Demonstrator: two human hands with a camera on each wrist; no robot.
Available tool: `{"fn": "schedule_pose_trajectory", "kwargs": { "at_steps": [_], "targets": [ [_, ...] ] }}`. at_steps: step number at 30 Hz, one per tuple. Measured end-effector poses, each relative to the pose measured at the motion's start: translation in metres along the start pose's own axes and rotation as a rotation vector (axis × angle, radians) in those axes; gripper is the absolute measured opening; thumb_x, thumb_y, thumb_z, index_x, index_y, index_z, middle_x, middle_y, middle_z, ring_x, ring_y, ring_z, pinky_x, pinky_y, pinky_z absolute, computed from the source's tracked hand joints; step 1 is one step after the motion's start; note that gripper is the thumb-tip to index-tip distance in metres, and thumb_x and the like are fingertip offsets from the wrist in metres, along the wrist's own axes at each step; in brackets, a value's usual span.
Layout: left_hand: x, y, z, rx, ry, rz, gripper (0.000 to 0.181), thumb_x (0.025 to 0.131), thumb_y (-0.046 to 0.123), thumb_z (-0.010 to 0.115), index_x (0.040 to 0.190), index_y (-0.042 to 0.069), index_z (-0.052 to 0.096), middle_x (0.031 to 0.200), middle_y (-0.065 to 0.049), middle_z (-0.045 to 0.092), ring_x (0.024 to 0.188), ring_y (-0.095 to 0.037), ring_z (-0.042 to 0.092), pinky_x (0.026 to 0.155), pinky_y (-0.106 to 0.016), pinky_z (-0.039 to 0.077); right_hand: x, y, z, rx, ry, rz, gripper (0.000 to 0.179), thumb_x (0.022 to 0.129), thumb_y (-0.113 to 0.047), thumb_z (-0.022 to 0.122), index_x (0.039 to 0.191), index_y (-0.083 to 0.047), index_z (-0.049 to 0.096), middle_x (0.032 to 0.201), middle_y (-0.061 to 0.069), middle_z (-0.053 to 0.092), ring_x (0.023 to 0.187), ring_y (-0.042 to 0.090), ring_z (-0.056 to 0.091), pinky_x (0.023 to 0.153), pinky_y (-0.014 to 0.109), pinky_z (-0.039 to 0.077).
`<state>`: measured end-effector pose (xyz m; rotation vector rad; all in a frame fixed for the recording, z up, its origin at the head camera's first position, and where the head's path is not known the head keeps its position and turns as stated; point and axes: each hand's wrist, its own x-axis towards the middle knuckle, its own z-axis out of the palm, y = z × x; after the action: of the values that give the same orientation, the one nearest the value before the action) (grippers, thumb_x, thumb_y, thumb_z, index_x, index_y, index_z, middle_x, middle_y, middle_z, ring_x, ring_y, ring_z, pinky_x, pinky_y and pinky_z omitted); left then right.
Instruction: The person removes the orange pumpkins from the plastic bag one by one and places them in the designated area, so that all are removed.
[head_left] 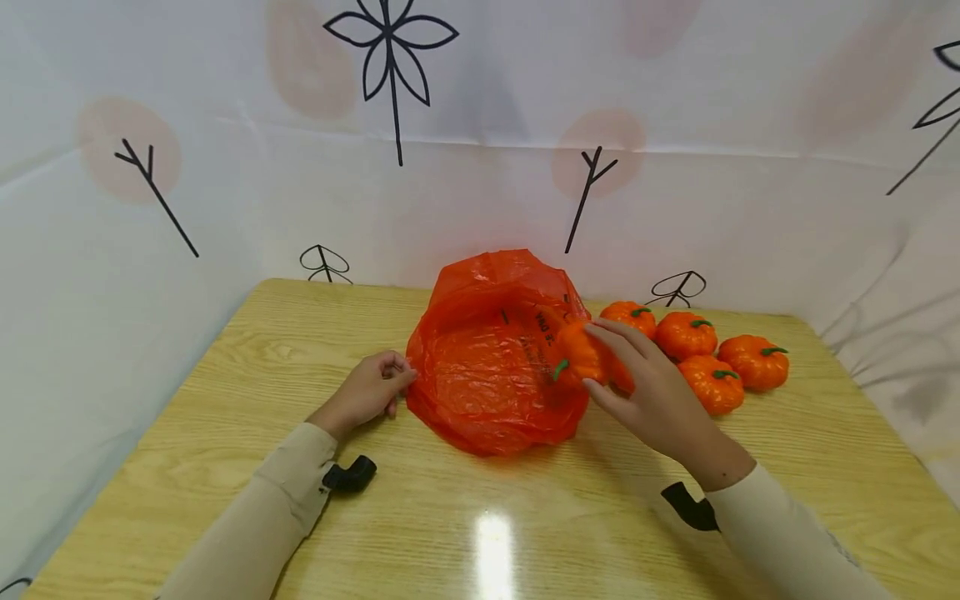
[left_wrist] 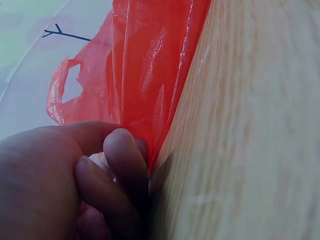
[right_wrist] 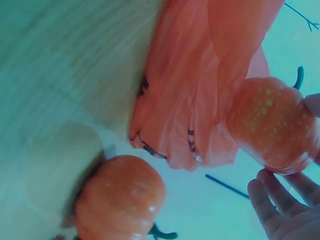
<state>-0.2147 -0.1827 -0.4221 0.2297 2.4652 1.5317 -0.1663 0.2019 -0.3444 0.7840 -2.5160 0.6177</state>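
Observation:
A red plastic bag (head_left: 480,375) stands wide open on the table, with dark print on its inner right side. My left hand (head_left: 367,392) pinches the bag's left edge between thumb and fingers; in the left wrist view the red film (left_wrist: 150,65) runs into those fingertips. My right hand (head_left: 660,400) holds a small orange pumpkin (head_left: 581,354) with a green stem at the bag's right rim. Close up in the right wrist view, this pumpkin (right_wrist: 272,122) sits between fingers and thumb, beside the bag's outer wall.
Several more orange pumpkins (head_left: 712,383) are grouped on the right side of the wooden table (head_left: 420,517), one partly behind the right hand. A white patterned cloth (head_left: 480,200) hangs behind the table. Black curved pieces (head_left: 351,475) show at both sleeves.

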Motion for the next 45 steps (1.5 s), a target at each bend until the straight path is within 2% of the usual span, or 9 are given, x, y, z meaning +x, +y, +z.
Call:
{"fn": "schedule_pose_trajectory", "kwargs": {
  "at_steps": [5, 7, 12, 15, 20, 27, 34, 38, 45],
  "targets": [
    [0.000, 0.001, 0.001, 0.007, 0.003, -0.002, 0.019, 0.103, 0.027, 0.058, 0.103, 0.008, 0.059, 0.084, -0.007, 0.060, 0.050, -0.017, 0.053, 0.052, -0.032, 0.051, -0.011, 0.003, 0.000, 0.033, 0.026, 0.032, 0.072, 0.081, -0.011, 0.083, 0.145, -0.015, 0.050, 0.146, 0.009, 0.051, 0.130, 0.029, 0.053, 0.098, 0.052, 0.049],
    [0.000, 0.002, 0.002, 0.009, 0.002, -0.004, 0.019, 0.103, 0.027, 0.058, 0.104, 0.008, 0.059, 0.084, -0.007, 0.060, 0.050, -0.017, 0.053, 0.052, -0.031, 0.051, -0.015, 0.004, 0.000, 0.034, 0.025, 0.043, 0.073, 0.081, -0.011, 0.083, 0.146, -0.016, 0.050, 0.145, 0.008, 0.052, 0.131, 0.028, 0.052, 0.101, 0.046, 0.048],
    [0.000, 0.002, 0.003, -0.001, -0.003, -0.005, 0.018, 0.103, 0.026, 0.058, 0.104, 0.008, 0.059, 0.085, -0.007, 0.060, 0.051, -0.016, 0.053, 0.052, -0.030, 0.050, -0.024, 0.007, -0.004, 0.069, 0.018, 0.055, 0.075, 0.080, -0.009, 0.083, 0.146, -0.017, 0.047, 0.143, 0.006, 0.053, 0.126, 0.026, 0.054, 0.106, 0.010, 0.035],
    [0.000, 0.002, 0.004, -0.006, -0.011, 0.008, 0.019, 0.103, 0.026, 0.057, 0.103, 0.007, 0.058, 0.085, -0.007, 0.060, 0.050, -0.016, 0.053, 0.051, -0.030, 0.050, -0.029, 0.009, -0.007, 0.097, 0.022, 0.037, 0.077, 0.079, -0.006, 0.084, 0.146, -0.014, 0.048, 0.141, 0.008, 0.054, 0.123, 0.025, 0.055, 0.104, 0.001, 0.027],
    [0.000, 0.002, 0.005, -0.009, -0.017, 0.010, 0.020, 0.103, 0.026, 0.058, 0.103, 0.006, 0.058, 0.084, -0.007, 0.060, 0.050, -0.015, 0.053, 0.051, -0.029, 0.050, -0.037, 0.016, -0.011, 0.135, 0.017, 0.026, 0.077, 0.078, -0.003, 0.084, 0.145, -0.014, 0.049, 0.140, 0.008, 0.055, 0.125, 0.015, 0.052, 0.104, 0.001, 0.027],
    [0.001, 0.002, 0.004, -0.006, -0.005, 0.007, 0.021, 0.103, 0.026, 0.058, 0.103, 0.005, 0.058, 0.084, -0.008, 0.060, 0.050, -0.015, 0.053, 0.051, -0.029, 0.050, -0.041, 0.028, -0.016, 0.213, -0.007, 0.025, 0.076, 0.077, 0.002, 0.083, 0.144, -0.013, 0.051, 0.138, 0.007, 0.056, 0.113, -0.003, 0.051, 0.094, 0.003, 0.039],
    [0.000, 0.002, 0.001, -0.008, 0.002, -0.008, 0.019, 0.103, 0.026, 0.058, 0.103, 0.007, 0.059, 0.085, -0.007, 0.060, 0.050, -0.016, 0.054, 0.052, -0.029, 0.051, -0.043, 0.037, -0.023, 0.265, -0.099, 0.073, 0.070, 0.083, -0.001, 0.079, 0.145, -0.014, 0.049, 0.137, 0.005, 0.055, 0.107, -0.005, 0.054, 0.090, 0.004, 0.043],
    [0.000, 0.000, 0.000, -0.005, 0.008, -0.004, 0.019, 0.103, 0.026, 0.059, 0.103, 0.007, 0.059, 0.084, -0.007, 0.060, 0.050, -0.016, 0.054, 0.052, -0.030, 0.051, -0.045, 0.041, -0.027, 0.262, -0.151, 0.105, 0.064, 0.087, -0.007, 0.077, 0.144, -0.014, 0.050, 0.138, 0.006, 0.055, 0.111, -0.009, 0.052, 0.090, 0.003, 0.044],
    [0.000, -0.003, 0.000, -0.005, 0.009, 0.001, 0.021, 0.102, 0.028, 0.059, 0.103, 0.007, 0.059, 0.085, -0.007, 0.061, 0.051, -0.017, 0.054, 0.051, -0.030, 0.050, -0.051, 0.046, -0.027, 0.280, -0.193, 0.079, 0.063, 0.085, -0.009, 0.080, 0.141, -0.011, 0.053, 0.134, 0.004, 0.059, 0.112, -0.008, 0.055, 0.092, 0.005, 0.045]
  ]
}}
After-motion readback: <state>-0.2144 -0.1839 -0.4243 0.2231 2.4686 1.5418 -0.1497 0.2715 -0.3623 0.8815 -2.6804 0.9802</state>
